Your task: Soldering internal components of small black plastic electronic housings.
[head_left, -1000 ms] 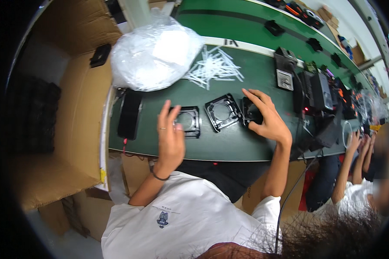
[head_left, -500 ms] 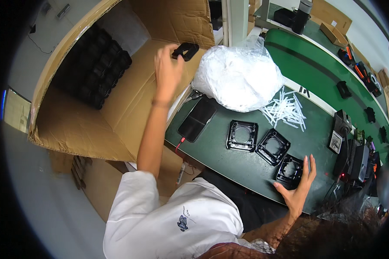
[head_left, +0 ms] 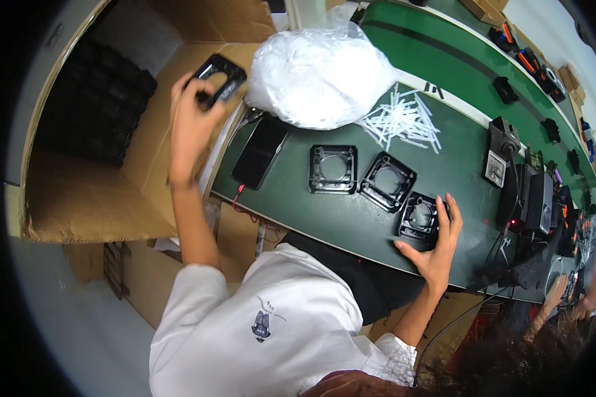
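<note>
My left hand [head_left: 191, 129] is closed on a black square plastic housing [head_left: 230, 87] with a large round opening. It holds this piece tilted in the air by the cardboard box's edge, left of the plastic bag. At the table's near edge my right hand [head_left: 436, 248] grips another black housing [head_left: 414, 221], thumb on one side and fingers on the other. Two similar housings, a middle one [head_left: 385, 202] and a left one [head_left: 333, 190], lie on the green table [head_left: 291, 205] in a slanting row with it.
A large cardboard box [head_left: 89, 221] at the left contains rows of black parts [head_left: 106, 99]. A clear bag of white material [head_left: 318, 79], loose white strips [head_left: 404, 122] and a phone [head_left: 259, 155] with a red cable are on the table. Black devices [head_left: 536, 205] stand at the right. Another person's hand [head_left: 555, 294] shows there.
The whole view has shifted. My left hand has brought its housing nearer to me and turned it so the opening shows more. My right hand stays at the same housing.
</note>
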The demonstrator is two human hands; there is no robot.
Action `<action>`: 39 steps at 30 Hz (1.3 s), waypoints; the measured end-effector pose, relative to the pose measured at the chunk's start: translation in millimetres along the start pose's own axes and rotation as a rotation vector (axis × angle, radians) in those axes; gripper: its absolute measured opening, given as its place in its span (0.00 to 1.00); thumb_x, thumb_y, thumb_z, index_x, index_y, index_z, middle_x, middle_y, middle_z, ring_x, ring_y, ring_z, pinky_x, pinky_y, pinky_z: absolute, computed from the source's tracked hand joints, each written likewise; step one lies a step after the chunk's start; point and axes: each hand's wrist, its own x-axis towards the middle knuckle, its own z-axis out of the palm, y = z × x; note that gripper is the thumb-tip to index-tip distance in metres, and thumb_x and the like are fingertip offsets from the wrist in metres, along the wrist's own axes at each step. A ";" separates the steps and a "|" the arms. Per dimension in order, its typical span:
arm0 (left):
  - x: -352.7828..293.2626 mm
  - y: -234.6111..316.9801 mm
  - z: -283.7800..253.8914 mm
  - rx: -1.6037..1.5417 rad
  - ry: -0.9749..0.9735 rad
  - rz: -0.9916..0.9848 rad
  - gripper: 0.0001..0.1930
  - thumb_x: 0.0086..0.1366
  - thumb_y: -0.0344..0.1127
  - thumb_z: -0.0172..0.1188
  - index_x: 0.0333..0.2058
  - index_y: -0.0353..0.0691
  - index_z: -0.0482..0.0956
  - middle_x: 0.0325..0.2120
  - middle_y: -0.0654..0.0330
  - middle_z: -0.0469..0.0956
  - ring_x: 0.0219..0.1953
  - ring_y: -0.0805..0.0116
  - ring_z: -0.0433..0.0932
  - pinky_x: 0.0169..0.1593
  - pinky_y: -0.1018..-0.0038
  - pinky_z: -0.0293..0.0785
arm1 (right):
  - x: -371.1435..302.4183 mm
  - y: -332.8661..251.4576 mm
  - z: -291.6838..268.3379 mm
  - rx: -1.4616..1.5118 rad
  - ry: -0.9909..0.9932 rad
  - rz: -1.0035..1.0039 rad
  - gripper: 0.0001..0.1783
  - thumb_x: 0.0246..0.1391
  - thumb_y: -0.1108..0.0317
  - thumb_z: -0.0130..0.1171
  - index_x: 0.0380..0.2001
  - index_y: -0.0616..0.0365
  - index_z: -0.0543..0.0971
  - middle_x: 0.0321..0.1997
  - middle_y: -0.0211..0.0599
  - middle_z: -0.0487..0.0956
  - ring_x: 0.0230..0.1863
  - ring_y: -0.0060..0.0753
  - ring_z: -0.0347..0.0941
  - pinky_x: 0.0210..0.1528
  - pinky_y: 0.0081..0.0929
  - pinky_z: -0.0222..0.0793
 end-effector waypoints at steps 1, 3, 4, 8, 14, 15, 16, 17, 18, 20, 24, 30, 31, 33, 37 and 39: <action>-21.9 24.4 -10.3 -0.101 -0.027 -0.022 0.12 0.54 0.28 0.66 0.37 0.36 0.78 0.57 0.42 0.73 0.62 0.42 0.72 0.58 0.56 0.71 | 4.2 1.7 -0.4 0.005 -0.008 -0.008 0.60 0.28 0.48 0.84 0.69 0.51 0.71 0.74 0.53 0.62 0.73 0.60 0.58 0.73 0.54 0.55; -60.3 44.6 -20.1 -0.083 -0.161 0.094 0.11 0.54 0.25 0.65 0.37 0.37 0.77 0.63 0.43 0.68 0.63 0.41 0.70 0.58 0.56 0.72 | 4.0 -0.5 -1.1 0.027 -0.021 0.011 0.59 0.30 0.48 0.84 0.69 0.51 0.71 0.74 0.53 0.63 0.73 0.60 0.58 0.73 0.54 0.54; -75.9 51.4 -20.7 -0.094 -0.171 0.100 0.11 0.54 0.25 0.65 0.37 0.37 0.77 0.63 0.43 0.68 0.63 0.41 0.70 0.58 0.56 0.72 | 6.6 -3.0 -2.9 0.007 -0.043 0.004 0.59 0.30 0.48 0.84 0.69 0.51 0.71 0.74 0.52 0.63 0.73 0.60 0.58 0.73 0.54 0.54; -116.7 69.1 -12.9 -0.117 -0.512 -0.017 0.15 0.54 0.24 0.64 0.42 0.38 0.77 0.70 0.45 0.61 0.70 0.42 0.63 0.69 0.57 0.62 | 25.1 -18.7 -9.1 -0.114 -0.144 -0.055 0.56 0.32 0.51 0.82 0.69 0.43 0.71 0.74 0.54 0.60 0.74 0.63 0.55 0.73 0.56 0.51; -110.3 53.4 31.3 -0.178 -0.553 0.172 0.32 0.56 0.28 0.67 0.61 0.40 0.71 0.73 0.44 0.55 0.76 0.40 0.50 0.74 0.54 0.53 | 47.4 -37.9 -4.5 -0.308 -0.293 -0.167 0.48 0.39 0.47 0.79 0.67 0.38 0.74 0.75 0.52 0.60 0.75 0.64 0.52 0.75 0.61 0.47; -108.2 54.9 36.6 -0.216 -0.559 0.226 0.37 0.56 0.30 0.68 0.66 0.40 0.68 0.74 0.44 0.54 0.77 0.39 0.47 0.75 0.52 0.51 | 44.7 -31.1 -3.4 -0.292 -0.301 -0.160 0.45 0.40 0.47 0.78 0.65 0.39 0.75 0.74 0.51 0.61 0.74 0.62 0.54 0.75 0.60 0.47; -109.9 55.3 42.8 -0.214 -0.538 0.258 0.40 0.57 0.35 0.70 0.68 0.41 0.67 0.74 0.44 0.53 0.77 0.38 0.47 0.75 0.51 0.50 | 43.6 -26.2 -5.2 -0.276 -0.313 -0.156 0.42 0.42 0.47 0.77 0.63 0.40 0.77 0.73 0.49 0.62 0.74 0.59 0.56 0.75 0.60 0.48; -109.1 58.2 48.2 -0.223 -0.547 0.268 0.43 0.56 0.41 0.74 0.70 0.44 0.66 0.74 0.44 0.53 0.77 0.38 0.48 0.75 0.51 0.50 | 42.9 -24.9 -8.6 -0.284 -0.309 -0.154 0.42 0.42 0.47 0.77 0.63 0.40 0.77 0.73 0.49 0.62 0.74 0.59 0.56 0.75 0.60 0.48; -108.5 61.1 52.5 -0.207 -0.564 0.294 0.44 0.55 0.43 0.75 0.70 0.46 0.67 0.74 0.44 0.53 0.76 0.39 0.49 0.74 0.51 0.51 | 41.5 -24.0 -11.9 -0.268 -0.325 -0.153 0.40 0.43 0.47 0.77 0.61 0.40 0.78 0.72 0.48 0.64 0.73 0.56 0.58 0.74 0.59 0.49; -108.9 63.9 60.4 -0.204 -0.583 0.327 0.45 0.54 0.46 0.76 0.70 0.48 0.68 0.74 0.44 0.54 0.76 0.39 0.51 0.74 0.51 0.52 | 34.3 -21.5 -14.5 -0.256 -0.317 -0.185 0.37 0.42 0.47 0.77 0.58 0.42 0.79 0.69 0.47 0.67 0.70 0.52 0.63 0.73 0.58 0.52; -110.2 67.5 66.2 -0.165 -0.558 0.368 0.43 0.53 0.47 0.77 0.68 0.52 0.71 0.73 0.45 0.56 0.74 0.41 0.54 0.73 0.49 0.53 | 41.3 -33.3 -22.6 -0.115 -0.217 -0.162 0.41 0.41 0.46 0.78 0.58 0.48 0.79 0.66 0.47 0.70 0.65 0.53 0.67 0.69 0.52 0.58; -107.6 97.8 69.6 -0.288 -0.467 0.510 0.37 0.51 0.45 0.77 0.61 0.46 0.77 0.65 0.53 0.70 0.69 0.48 0.64 0.70 0.52 0.58 | 120.3 2.9 -1.8 -0.109 -0.065 -0.216 0.14 0.54 0.70 0.69 0.44 0.58 0.83 0.46 0.41 0.79 0.50 0.49 0.74 0.53 0.41 0.71; -109.0 106.3 74.1 -0.349 -0.490 0.553 0.35 0.52 0.44 0.76 0.60 0.46 0.78 0.64 0.53 0.70 0.69 0.48 0.65 0.69 0.52 0.59 | 133.6 5.0 6.4 -0.158 -0.080 -0.262 0.12 0.53 0.72 0.69 0.43 0.59 0.84 0.45 0.41 0.79 0.49 0.50 0.74 0.53 0.40 0.71; -112.3 123.0 83.5 -0.404 -0.549 0.624 0.34 0.52 0.41 0.77 0.59 0.44 0.78 0.62 0.53 0.73 0.69 0.48 0.66 0.69 0.53 0.60 | 150.7 17.4 24.0 -0.219 -0.124 -0.297 0.11 0.53 0.72 0.68 0.41 0.59 0.83 0.44 0.41 0.79 0.48 0.50 0.74 0.52 0.41 0.72; -114.7 149.4 105.8 -0.480 -0.629 0.739 0.31 0.53 0.41 0.76 0.57 0.45 0.80 0.63 0.55 0.71 0.68 0.51 0.68 0.68 0.53 0.62 | 158.4 26.7 29.9 -0.341 -0.230 -0.329 0.07 0.54 0.72 0.66 0.36 0.60 0.82 0.42 0.41 0.79 0.45 0.47 0.74 0.50 0.42 0.72; -119.9 156.7 115.9 -0.507 -0.643 0.761 0.32 0.53 0.42 0.76 0.58 0.45 0.79 0.63 0.55 0.71 0.68 0.51 0.67 0.69 0.53 0.62 | 149.0 28.5 25.3 -0.345 -0.247 -0.330 0.06 0.55 0.71 0.65 0.36 0.59 0.81 0.40 0.40 0.78 0.44 0.47 0.74 0.49 0.42 0.72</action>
